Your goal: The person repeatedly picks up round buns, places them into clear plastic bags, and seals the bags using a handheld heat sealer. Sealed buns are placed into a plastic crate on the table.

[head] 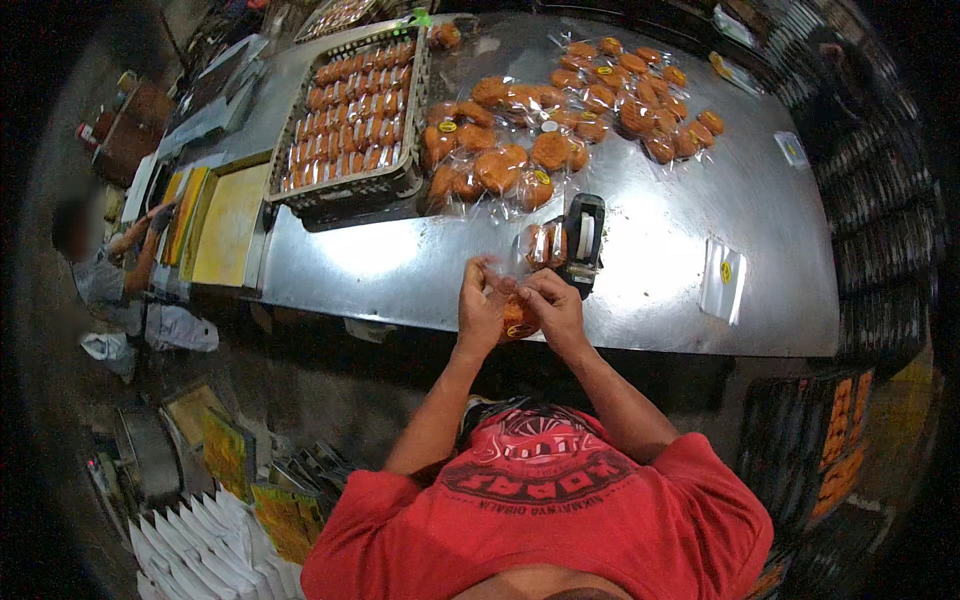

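Note:
Both my hands meet at the near edge of the steel table. My left hand (482, 304) and my right hand (553, 304) pinch the gathered top of a clear plastic bag, in which brown baked buns (520, 318) show beneath my fingers, with a yellow sticker on the bag. Just beyond stands a black tape dispenser (586, 238) with a white roll. Against its left side lies another clear bag of buns (545, 245). Farther back, many bagged buns (499, 169) are heaped on the table.
A plastic crate (409, 169) with rows of packed buns stands at the left of the steel table (352, 262). Flat bags with a sticker (724, 281) lie to the right. Yellow trays (229, 225) are at the far left, where a co-worker's hand touches one. Dark racks stand right.

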`<move>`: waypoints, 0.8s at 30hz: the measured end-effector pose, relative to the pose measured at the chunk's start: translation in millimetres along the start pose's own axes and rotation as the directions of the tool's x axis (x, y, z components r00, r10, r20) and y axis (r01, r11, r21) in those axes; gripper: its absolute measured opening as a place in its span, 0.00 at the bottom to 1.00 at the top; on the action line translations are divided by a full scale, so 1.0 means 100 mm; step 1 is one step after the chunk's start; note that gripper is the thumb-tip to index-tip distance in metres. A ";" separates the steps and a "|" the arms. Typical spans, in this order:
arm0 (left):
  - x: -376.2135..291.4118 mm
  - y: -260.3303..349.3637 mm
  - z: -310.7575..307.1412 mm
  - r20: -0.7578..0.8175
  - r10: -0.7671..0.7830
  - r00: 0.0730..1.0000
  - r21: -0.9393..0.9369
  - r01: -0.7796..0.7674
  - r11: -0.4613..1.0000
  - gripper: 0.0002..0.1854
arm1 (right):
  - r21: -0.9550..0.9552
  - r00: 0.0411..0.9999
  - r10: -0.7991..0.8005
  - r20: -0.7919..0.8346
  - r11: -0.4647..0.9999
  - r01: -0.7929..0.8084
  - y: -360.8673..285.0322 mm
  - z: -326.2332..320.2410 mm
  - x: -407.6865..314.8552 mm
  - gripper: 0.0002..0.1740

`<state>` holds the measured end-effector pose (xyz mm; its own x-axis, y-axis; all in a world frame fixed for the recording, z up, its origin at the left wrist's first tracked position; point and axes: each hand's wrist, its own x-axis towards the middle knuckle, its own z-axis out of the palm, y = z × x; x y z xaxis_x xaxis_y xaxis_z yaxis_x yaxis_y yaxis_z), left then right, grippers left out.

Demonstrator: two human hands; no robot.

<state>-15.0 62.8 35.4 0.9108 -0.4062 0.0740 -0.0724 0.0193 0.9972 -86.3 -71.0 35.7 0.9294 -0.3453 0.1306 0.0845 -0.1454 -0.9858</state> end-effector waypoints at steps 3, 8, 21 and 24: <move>0.09 -0.10 0.04 0.075 -0.082 0.994 -0.192 0.095 0.977 0.16 | 0.093 0.995 0.102 0.018 0.990 -0.103 0.12 -0.11 -0.01 0.11; 0.18 0.12 0.44 0.155 -0.351 0.923 -0.501 0.380 0.777 0.13 | 0.181 0.981 0.149 -0.125 0.975 -0.125 0.23 -0.28 -0.06 0.12; 0.22 -0.11 0.84 0.270 -0.139 0.953 0.094 0.118 0.989 0.15 | 0.195 0.893 0.166 -0.419 0.977 -0.091 0.25 -0.70 -0.02 0.07; 0.21 -0.13 0.91 0.214 -0.102 0.972 0.063 0.090 0.994 0.17 | -0.201 0.942 -0.069 -0.327 0.980 0.002 0.30 -0.88 -0.04 0.09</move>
<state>-32.0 -29.2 22.5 0.8054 -0.5919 -0.0320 -0.0156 -0.0751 0.9971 -118.8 -155.9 15.2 0.7523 -0.6190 0.2256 0.0124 -0.3291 -0.9442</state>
